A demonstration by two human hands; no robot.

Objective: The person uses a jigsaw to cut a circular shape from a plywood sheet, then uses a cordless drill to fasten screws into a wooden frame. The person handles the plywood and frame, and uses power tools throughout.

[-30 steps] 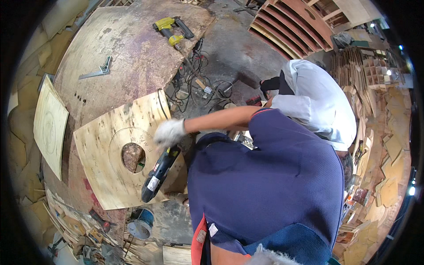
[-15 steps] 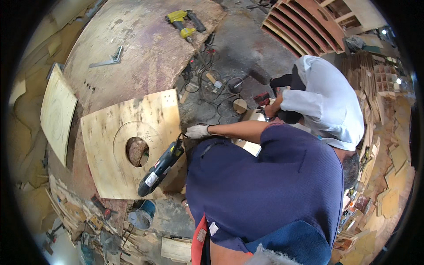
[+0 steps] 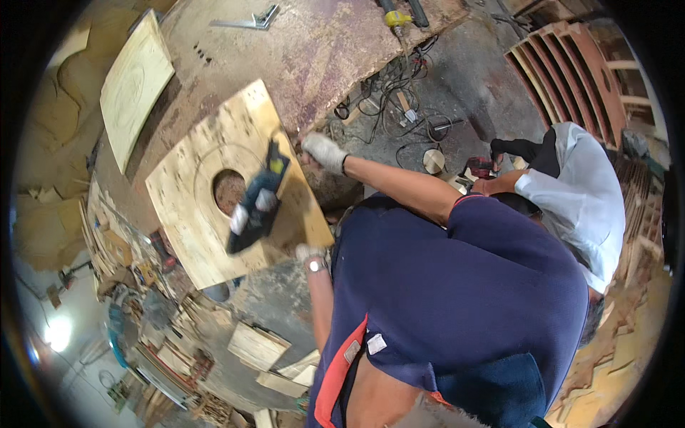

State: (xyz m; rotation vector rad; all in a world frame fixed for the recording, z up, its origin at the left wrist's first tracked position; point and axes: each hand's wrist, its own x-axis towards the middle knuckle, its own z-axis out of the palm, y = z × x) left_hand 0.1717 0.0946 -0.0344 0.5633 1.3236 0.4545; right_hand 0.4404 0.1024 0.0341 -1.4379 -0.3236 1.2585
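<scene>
A pale plywood board (image 3: 180, 187) with a round hole and a drawn circle lies tilted on the worktable (image 3: 285, 60). Across it rests a dark power saw (image 3: 258, 203), slightly blurred, beside the hole. My left hand (image 3: 309, 252), gloved with a watch at the wrist, closes on the board's near right corner; part of its fingers is hidden. By the board's right edge my right hand (image 3: 325, 152), in a white glove, is curled. What it holds, if anything, is hidden.
A person in a white shirt (image 3: 571, 196) crouches on the right with a red-black drill (image 3: 479, 167). Cables (image 3: 385, 100) tangle beside the table. A yellow-black power tool (image 3: 396, 18), a metal square (image 3: 250, 21) and another plywood piece (image 3: 137, 89) lie on the table. Offcuts (image 3: 258, 346) cover the floor nearby.
The board has turned counterclockwise on the table, and the saw has moved with it. My right hand has shifted along the board's side. My left hand now shows at the near corner; the view has turned.
</scene>
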